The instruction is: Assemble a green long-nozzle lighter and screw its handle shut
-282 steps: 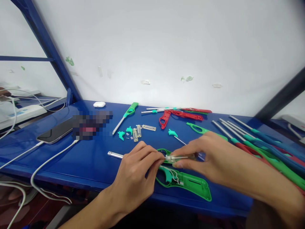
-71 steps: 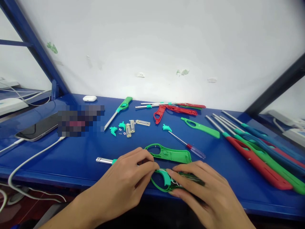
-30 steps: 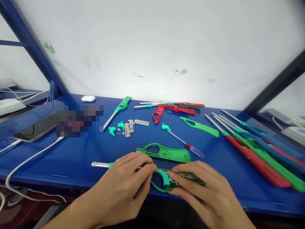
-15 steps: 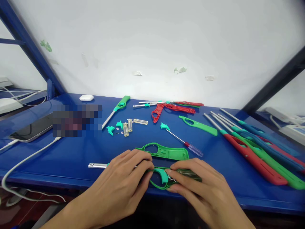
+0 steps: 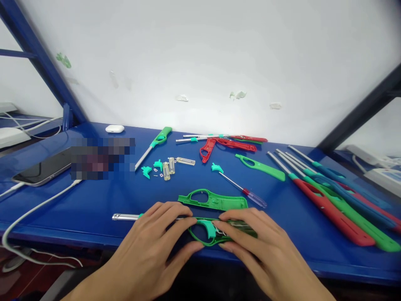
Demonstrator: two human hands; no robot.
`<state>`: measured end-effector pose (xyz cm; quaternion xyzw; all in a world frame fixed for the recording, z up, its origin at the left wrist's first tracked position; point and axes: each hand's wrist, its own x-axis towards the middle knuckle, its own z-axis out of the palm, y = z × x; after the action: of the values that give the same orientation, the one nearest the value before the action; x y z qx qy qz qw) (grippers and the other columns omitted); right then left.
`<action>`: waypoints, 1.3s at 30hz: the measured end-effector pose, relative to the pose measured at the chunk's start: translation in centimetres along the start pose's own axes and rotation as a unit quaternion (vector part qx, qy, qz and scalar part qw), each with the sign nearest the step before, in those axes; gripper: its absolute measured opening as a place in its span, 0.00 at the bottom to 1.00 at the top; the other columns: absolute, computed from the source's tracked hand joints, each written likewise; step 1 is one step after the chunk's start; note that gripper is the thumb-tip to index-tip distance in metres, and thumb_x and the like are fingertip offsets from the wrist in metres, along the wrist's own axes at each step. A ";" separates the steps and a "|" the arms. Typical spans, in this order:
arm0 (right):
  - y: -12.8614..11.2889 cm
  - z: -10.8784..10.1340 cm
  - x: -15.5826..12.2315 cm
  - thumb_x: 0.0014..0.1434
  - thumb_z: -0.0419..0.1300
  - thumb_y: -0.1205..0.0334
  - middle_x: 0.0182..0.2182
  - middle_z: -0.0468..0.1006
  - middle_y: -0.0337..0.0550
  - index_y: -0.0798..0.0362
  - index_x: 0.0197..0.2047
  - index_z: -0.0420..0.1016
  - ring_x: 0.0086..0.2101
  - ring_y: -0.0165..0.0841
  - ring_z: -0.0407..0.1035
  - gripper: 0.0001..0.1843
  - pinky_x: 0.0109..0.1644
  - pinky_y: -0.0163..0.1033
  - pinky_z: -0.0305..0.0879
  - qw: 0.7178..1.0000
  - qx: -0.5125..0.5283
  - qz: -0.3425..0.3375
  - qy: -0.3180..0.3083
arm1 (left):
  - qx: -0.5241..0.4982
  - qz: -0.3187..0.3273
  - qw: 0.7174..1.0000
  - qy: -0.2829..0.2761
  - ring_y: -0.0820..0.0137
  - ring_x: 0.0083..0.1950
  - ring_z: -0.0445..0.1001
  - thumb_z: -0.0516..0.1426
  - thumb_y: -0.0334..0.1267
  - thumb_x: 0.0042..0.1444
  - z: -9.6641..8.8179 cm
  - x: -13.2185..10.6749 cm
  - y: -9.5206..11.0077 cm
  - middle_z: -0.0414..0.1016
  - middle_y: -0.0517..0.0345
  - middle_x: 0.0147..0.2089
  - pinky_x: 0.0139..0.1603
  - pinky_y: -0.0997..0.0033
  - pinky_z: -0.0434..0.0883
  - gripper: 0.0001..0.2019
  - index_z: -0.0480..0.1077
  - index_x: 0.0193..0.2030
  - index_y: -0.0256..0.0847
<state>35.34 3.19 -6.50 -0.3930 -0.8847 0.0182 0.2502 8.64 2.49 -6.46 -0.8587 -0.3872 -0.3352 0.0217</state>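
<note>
Between both hands (image 5: 200, 246), green lighter (image 5: 206, 232)

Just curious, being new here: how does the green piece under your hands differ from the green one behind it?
The held green piece carries a teal trigger and metal tube; the loose green shell looks empty. The left hand and right hand press the first; the second lies untouched. Both share colour and looped outline.

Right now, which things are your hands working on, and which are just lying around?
In hand:
open green lighter with teal trigger and metal tube, gripped by left hand and right hand
green cover half, right beside it, probably its mate

Lying about:
screwdriver
finished lighters
red shell
small parts
phone
earbud case
</note>
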 end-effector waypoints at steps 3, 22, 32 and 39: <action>-0.2 -0.2 0.2 0.76 0.57 0.55 0.55 0.78 0.42 0.37 0.67 0.71 0.52 0.41 0.77 0.18 0.53 0.53 0.80 0.999 -0.016 0.003 -0.028 | -0.002 0.009 1.000 0.006 0.63 0.54 0.78 0.56 0.41 0.76 -0.3 0.1 -0.4 0.79 0.53 0.54 0.59 0.58 0.70 0.10 0.72 0.57 0.42; -0.4 -0.5 0.1 0.74 0.60 0.62 0.43 0.83 0.35 0.43 0.50 0.81 0.44 0.31 0.78 0.09 0.52 0.38 0.78 0.988 0.073 0.031 0.131 | -0.023 0.036 0.999 0.014 0.65 0.54 0.79 0.56 0.34 0.75 -0.3 -0.4 -1.1 0.79 0.49 0.55 0.58 0.61 0.75 0.09 0.73 0.57 0.39; -0.5 -0.8 0.1 0.70 0.61 0.72 0.42 0.82 0.39 0.47 0.52 0.81 0.41 0.32 0.76 0.14 0.45 0.43 0.77 0.991 0.041 -0.035 0.120 | -0.034 0.036 0.999 0.017 0.65 0.54 0.78 0.58 0.32 0.73 -0.3 -0.3 -1.0 0.78 0.50 0.54 0.58 0.62 0.74 0.09 0.74 0.57 0.38; -0.4 -0.7 0.1 0.72 0.61 0.67 0.42 0.82 0.36 0.44 0.53 0.81 0.41 0.30 0.77 0.12 0.47 0.39 0.78 0.991 0.062 -0.004 0.119 | -0.032 0.040 0.999 0.018 0.67 0.55 0.77 0.57 0.33 0.74 -0.2 -0.3 -1.1 0.77 0.52 0.55 0.59 0.64 0.72 0.08 0.74 0.57 0.38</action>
<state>35.34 2.84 -5.74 -0.3723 -0.8475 0.0255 0.3774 7.65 2.97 -6.72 -0.8675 -0.3410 -0.3618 0.0152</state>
